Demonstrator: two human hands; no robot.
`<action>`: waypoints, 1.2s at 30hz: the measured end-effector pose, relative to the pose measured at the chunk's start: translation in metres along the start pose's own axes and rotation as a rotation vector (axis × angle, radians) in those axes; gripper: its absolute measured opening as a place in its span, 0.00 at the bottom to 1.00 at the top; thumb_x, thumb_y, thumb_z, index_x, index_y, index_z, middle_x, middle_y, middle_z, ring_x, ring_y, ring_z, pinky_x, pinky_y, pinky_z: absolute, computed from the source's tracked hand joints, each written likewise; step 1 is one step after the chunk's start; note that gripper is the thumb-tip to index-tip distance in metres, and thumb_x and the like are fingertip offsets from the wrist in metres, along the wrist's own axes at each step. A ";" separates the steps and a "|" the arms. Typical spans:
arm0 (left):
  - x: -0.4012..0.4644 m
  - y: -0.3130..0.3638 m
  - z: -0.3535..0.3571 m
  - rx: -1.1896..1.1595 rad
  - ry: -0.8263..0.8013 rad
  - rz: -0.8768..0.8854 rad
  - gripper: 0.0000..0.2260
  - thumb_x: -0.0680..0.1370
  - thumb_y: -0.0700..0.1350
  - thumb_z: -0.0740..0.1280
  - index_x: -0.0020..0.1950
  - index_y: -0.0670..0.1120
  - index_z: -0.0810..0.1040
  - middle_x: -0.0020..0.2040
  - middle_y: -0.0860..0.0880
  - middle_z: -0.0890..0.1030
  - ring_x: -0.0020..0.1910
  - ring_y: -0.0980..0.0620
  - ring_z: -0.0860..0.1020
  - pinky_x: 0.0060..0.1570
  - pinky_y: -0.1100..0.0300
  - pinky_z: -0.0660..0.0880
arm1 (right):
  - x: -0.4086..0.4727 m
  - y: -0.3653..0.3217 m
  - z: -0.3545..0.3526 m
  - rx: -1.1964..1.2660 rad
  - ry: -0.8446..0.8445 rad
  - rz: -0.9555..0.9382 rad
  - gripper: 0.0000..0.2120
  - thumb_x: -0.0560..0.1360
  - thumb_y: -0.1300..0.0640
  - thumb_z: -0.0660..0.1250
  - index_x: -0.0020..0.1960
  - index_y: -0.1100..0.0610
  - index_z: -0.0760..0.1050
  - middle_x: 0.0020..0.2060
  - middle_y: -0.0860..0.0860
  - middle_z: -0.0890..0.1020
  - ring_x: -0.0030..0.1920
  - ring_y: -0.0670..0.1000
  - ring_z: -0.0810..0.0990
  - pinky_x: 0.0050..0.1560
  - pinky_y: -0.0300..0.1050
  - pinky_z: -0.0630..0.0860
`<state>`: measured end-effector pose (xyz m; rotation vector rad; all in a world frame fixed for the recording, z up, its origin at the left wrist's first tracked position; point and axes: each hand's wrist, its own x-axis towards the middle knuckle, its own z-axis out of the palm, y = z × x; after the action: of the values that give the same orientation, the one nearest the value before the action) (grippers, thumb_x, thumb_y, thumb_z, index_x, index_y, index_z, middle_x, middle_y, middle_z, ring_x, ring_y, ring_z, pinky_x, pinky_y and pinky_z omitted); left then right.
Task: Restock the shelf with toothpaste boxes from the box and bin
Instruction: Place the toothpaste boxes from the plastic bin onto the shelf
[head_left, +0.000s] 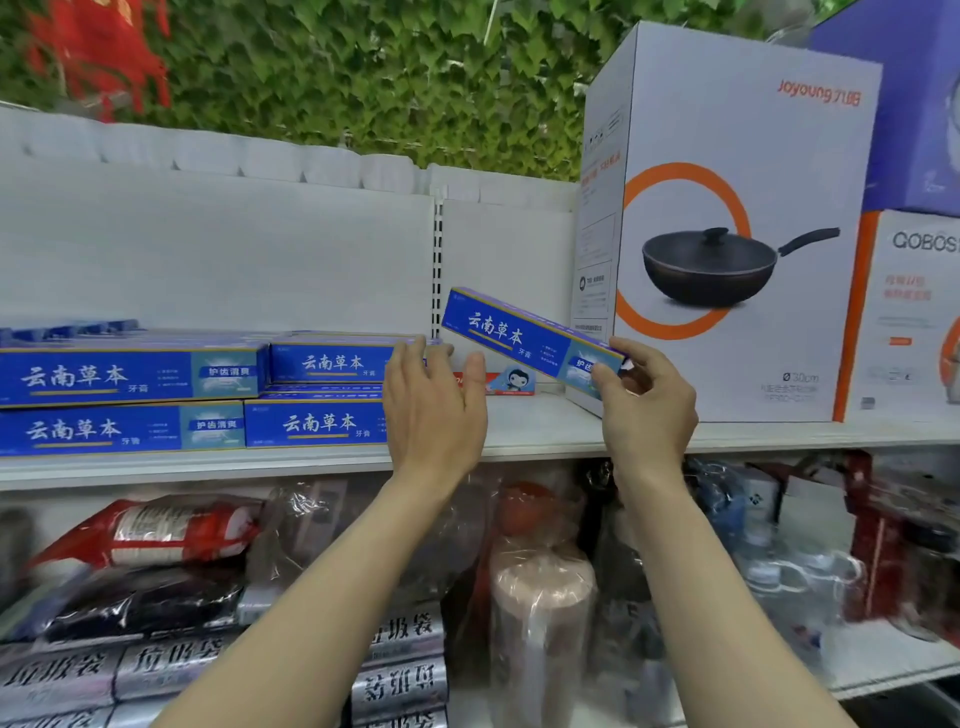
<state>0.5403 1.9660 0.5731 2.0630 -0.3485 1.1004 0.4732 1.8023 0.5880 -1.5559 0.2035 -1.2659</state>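
My right hand (647, 402) pinches a tilted toothpaste box (524, 335) above the shelf (540, 431); a wok carton (727, 234) stands just right of the fingers (605, 379). My left hand (434, 402), fingers straight, rests against the stacked boxes (322, 395).

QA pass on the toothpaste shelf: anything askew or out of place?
One small red box with a cartoon face lies alone behind the blue toothpaste stacks. The tilted blue box is just in the right hand.

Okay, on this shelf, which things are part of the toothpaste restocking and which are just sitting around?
Part of the job:
held toothpaste box in right hand
left hand
stacked toothpaste boxes
shelf

Just there:
wok carton
small red box
bagged goods below
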 end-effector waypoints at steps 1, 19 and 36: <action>0.000 -0.002 -0.004 -0.007 0.031 -0.005 0.28 0.80 0.60 0.49 0.68 0.42 0.74 0.75 0.41 0.67 0.77 0.41 0.59 0.76 0.46 0.56 | 0.001 -0.002 0.005 0.041 -0.029 0.006 0.11 0.74 0.57 0.74 0.50 0.41 0.80 0.41 0.43 0.83 0.43 0.43 0.82 0.48 0.44 0.79; 0.015 -0.074 -0.051 0.350 0.048 -0.092 0.29 0.82 0.61 0.48 0.66 0.41 0.75 0.73 0.38 0.69 0.73 0.39 0.65 0.74 0.44 0.60 | -0.027 0.000 0.120 0.067 -0.383 -0.023 0.19 0.80 0.54 0.67 0.70 0.48 0.73 0.58 0.46 0.77 0.57 0.45 0.77 0.45 0.30 0.69; 0.028 -0.083 -0.049 0.467 -0.053 -0.094 0.32 0.82 0.63 0.44 0.68 0.42 0.74 0.76 0.43 0.69 0.77 0.46 0.63 0.78 0.47 0.49 | -0.046 0.000 0.135 -0.155 -0.547 0.006 0.23 0.83 0.40 0.51 0.76 0.46 0.59 0.64 0.44 0.78 0.70 0.47 0.66 0.63 0.53 0.73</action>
<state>0.5731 2.0611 0.5711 2.4907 -0.0147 1.1502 0.5598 1.9157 0.5783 -1.9709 -0.0476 -0.7919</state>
